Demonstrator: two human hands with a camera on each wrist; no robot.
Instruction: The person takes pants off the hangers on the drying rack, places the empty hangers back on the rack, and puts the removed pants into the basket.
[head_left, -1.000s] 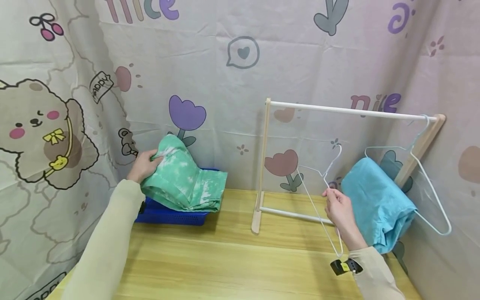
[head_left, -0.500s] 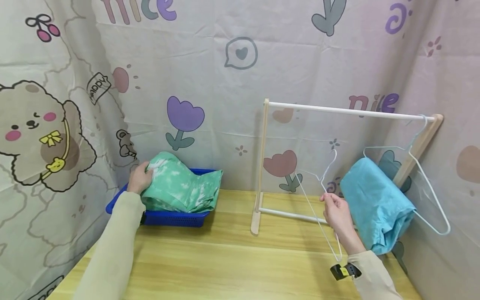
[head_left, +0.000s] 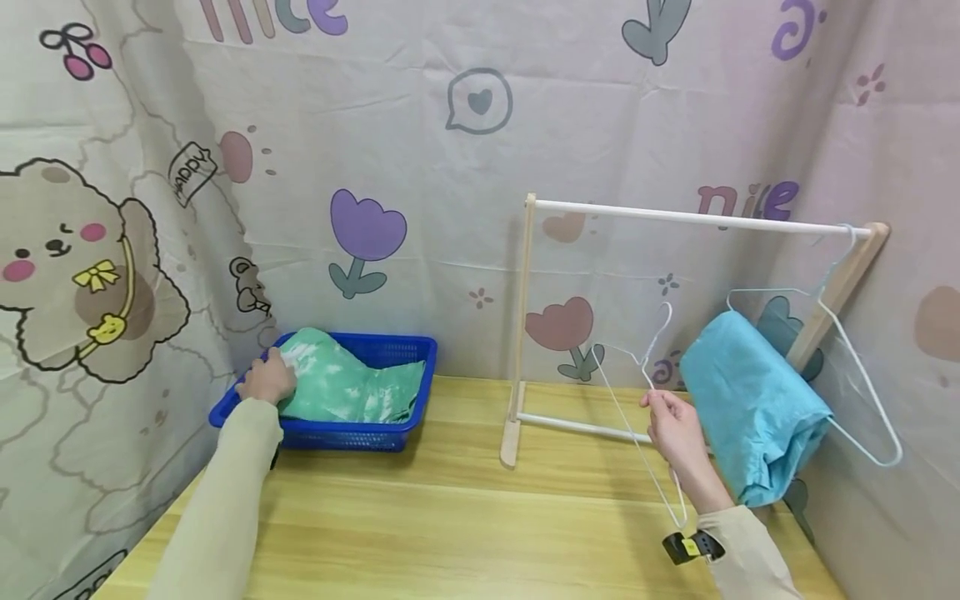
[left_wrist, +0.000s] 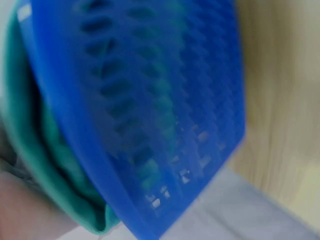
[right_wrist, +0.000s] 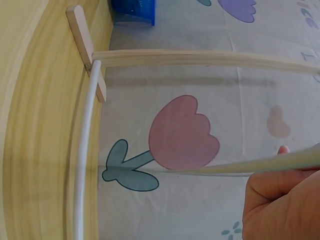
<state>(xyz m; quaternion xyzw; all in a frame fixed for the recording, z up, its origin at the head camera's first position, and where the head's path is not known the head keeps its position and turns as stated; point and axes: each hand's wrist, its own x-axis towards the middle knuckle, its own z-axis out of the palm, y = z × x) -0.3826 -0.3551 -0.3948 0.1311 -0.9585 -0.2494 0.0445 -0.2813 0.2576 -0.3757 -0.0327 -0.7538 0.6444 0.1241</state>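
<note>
One green cloth (head_left: 337, 383) lies in one blue basket (head_left: 337, 437) at the counter's (head_left: 420, 533) back-left corner; the left hand (head_left: 266, 382) touches it, though I cannot tell whether it grips. Gentle lowering should keep it neat. The right hand (head_left: 675, 429) pinches one white hanger (head_left: 643, 362). Rightward, one rack (head_left: 675, 216) bears a second hanger (head_left: 765, 290) carrying one light-blue cloth (head_left: 753, 408).

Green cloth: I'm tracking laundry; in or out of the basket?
In: the head view shows the green cloth lying inside the blue basket.
</note>
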